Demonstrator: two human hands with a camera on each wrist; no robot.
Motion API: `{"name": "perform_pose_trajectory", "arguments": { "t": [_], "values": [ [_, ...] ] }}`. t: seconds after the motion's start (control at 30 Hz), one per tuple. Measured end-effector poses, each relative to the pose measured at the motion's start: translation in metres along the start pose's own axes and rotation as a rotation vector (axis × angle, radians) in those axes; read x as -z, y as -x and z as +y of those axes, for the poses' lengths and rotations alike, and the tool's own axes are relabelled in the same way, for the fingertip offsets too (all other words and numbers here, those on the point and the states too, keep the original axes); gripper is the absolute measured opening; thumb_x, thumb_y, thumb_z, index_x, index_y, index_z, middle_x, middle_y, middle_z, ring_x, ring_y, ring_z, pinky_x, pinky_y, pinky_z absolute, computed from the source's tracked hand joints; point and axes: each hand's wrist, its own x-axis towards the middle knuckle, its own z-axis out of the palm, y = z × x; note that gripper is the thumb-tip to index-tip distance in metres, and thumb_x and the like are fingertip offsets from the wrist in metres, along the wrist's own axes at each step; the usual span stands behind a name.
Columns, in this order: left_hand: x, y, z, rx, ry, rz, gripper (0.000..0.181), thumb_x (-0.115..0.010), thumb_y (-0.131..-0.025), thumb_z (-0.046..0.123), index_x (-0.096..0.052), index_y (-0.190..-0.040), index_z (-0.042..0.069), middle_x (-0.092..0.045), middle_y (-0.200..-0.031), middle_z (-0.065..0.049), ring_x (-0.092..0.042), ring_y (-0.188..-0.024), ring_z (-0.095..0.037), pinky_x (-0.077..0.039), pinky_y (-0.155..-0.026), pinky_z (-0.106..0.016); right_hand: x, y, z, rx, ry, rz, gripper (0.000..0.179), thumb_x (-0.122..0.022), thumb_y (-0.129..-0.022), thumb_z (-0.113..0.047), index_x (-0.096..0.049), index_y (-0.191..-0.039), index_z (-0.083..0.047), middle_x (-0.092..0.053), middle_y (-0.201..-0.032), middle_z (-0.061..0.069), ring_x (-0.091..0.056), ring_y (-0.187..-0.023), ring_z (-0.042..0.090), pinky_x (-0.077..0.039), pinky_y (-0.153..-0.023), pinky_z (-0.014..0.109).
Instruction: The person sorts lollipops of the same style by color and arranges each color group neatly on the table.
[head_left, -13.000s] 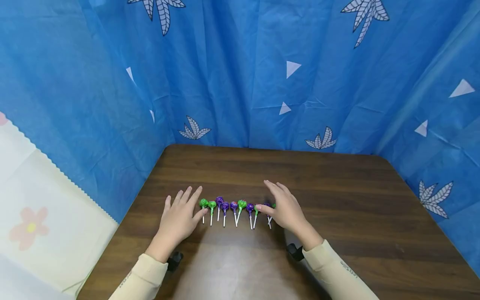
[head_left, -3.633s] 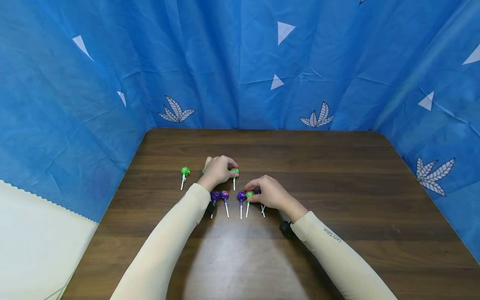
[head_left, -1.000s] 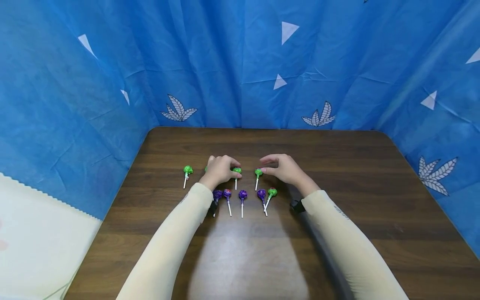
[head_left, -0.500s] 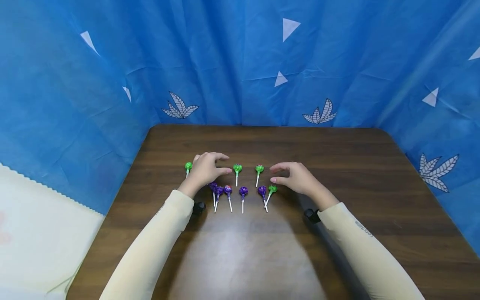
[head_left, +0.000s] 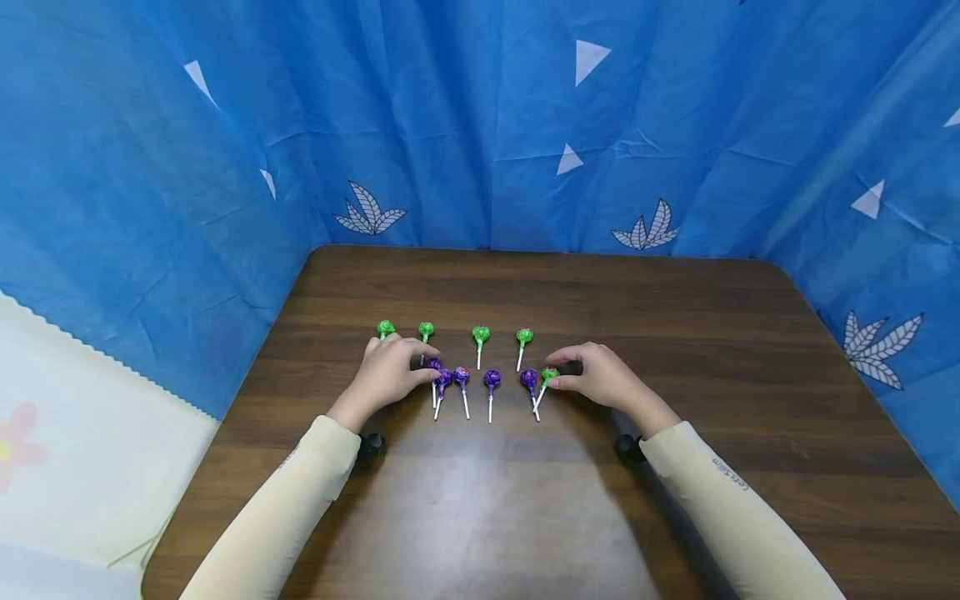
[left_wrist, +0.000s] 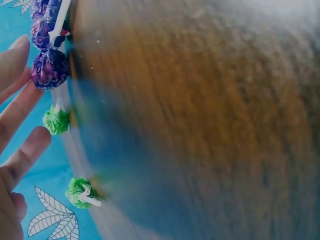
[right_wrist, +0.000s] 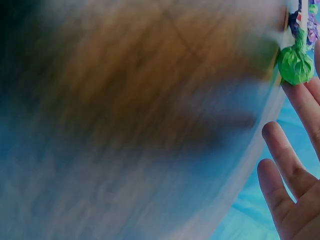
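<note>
My left hand (head_left: 386, 371) hovers at the left end of the near row, thumb tip beside a purple lollipop (head_left: 444, 377). In the left wrist view its thumb and fingers are spread around the purple wrapped head (left_wrist: 50, 70), with a gap at the thumb. At the row's right end my right hand (head_left: 600, 379) pinches the head of a green lollipop (head_left: 550, 374) between thumb and fingers. That lollipop's stick crosses the stick of a purple lollipop (head_left: 529, 378). In the right wrist view, fingertips touch the green head (right_wrist: 296, 65); the thumb is mostly cut off.
Farther back lie several spaced green lollipops, among them a left one (head_left: 385, 327), a middle one (head_left: 481, 333) and a right one (head_left: 524, 335). Another purple lollipop (head_left: 492, 378) lies mid-row. Blue curtains (head_left: 525, 125) border the brown table (head_left: 675, 333).
Several green lollipops moved from the mixed row into a back row. In the last second, my left hand left a back-row green lollipop for the purple ones; my right hand came down to the near-row green one.
</note>
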Motion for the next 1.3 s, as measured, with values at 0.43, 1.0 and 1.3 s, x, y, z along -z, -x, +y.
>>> {"name": "perform_pose_trajectory", "arguments": {
  "t": [0.43,1.0,1.3],
  "values": [
    [-0.008,-0.004,-0.001,-0.013,-0.023,0.054,0.019,-0.077,-0.086,0.03,-0.078,-0.104,0.022,-0.077,-0.103,0.004,-0.064,-0.106,-0.025,-0.03,-0.085,-0.042,-0.006,-0.005,0.0,-0.003,0.048,0.021,0.025,-0.077,-0.087,-0.024,-0.075,-0.112,-0.018,-0.075,-0.106,-0.003,-0.067,-0.104,0.019,-0.051,-0.093,0.044],
    [-0.013,-0.004,-0.004,-0.024,0.003,0.027,0.022,-0.077,-0.086,0.029,-0.078,-0.107,0.021,-0.077,-0.105,0.005,-0.066,-0.105,-0.025,-0.034,-0.093,-0.047,0.029,-0.023,0.014,-0.073,-0.156,0.067,0.037,-0.077,-0.087,-0.023,-0.07,-0.121,-0.009,-0.072,-0.117,0.008,-0.061,-0.117,0.03,-0.045,-0.102,0.053],
    [-0.012,-0.005,-0.002,-0.027,-0.025,0.031,0.021,-0.078,-0.086,0.03,-0.079,-0.105,0.022,-0.077,-0.102,0.006,-0.065,-0.101,-0.024,-0.035,-0.094,-0.047,0.044,-0.034,0.043,-0.134,-0.156,0.066,0.038,-0.074,-0.09,-0.021,-0.067,-0.125,-0.007,-0.07,-0.121,0.013,-0.061,-0.117,0.032,-0.045,-0.104,0.053]
  ]
}}
